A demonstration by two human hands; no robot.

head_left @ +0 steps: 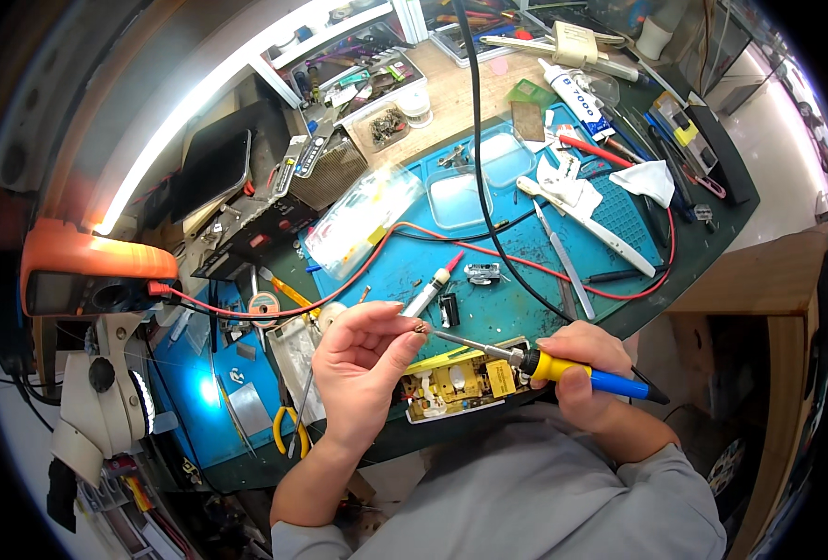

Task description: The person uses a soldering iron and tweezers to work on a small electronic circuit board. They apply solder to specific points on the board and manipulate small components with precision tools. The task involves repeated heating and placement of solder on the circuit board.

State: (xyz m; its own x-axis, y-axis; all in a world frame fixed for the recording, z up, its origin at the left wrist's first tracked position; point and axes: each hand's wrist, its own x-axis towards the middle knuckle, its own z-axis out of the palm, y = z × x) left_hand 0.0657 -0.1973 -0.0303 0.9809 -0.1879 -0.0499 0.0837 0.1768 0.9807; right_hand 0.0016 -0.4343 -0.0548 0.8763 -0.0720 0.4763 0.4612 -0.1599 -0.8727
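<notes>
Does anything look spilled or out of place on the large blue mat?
Yes: dark specks lie scattered across the middle of the large blue mat. They look like loose dirt, too small to identify.

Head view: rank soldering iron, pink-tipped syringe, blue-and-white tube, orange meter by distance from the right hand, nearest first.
1. Soldering iron: held in the right hand.
2. Pink-tipped syringe: to its left, on the blue mat.
3. Blue-and-white tube: bench's far side.
4. Orange meter: far left.

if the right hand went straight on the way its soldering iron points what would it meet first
Probably the small brownish piece pinched in the left hand; the soldering iron ends almost against it, though depth is unclear.
</notes>
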